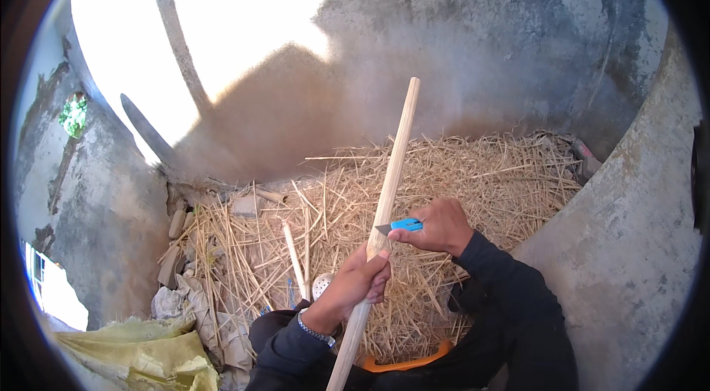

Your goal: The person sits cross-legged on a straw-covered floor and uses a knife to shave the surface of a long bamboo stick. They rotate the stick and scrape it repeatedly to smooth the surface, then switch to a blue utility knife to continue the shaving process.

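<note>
A long pale wooden stick (396, 158) slants up through the middle of the view, its far end leaning slightly right. My left hand (355, 284) is wrapped round its lower part, with a patterned band at the wrist. In my right hand (440, 227) is a blue utility knife (405, 224), gripped just above and to the right of the left hand. The knife's dark blade lies against the stick's surface; how deep it bites cannot be made out. Most of the knife's handle is hidden inside my right fist.
Straw (481, 176) covers the ground around my hands. A concrete wall (473, 43) rises behind, another slopes at right. A thinner stick (293, 258) stands left of my left hand. Yellowish cloth (148, 358) lies at lower left, and an orange curved edge (410, 363) shows near my lap.
</note>
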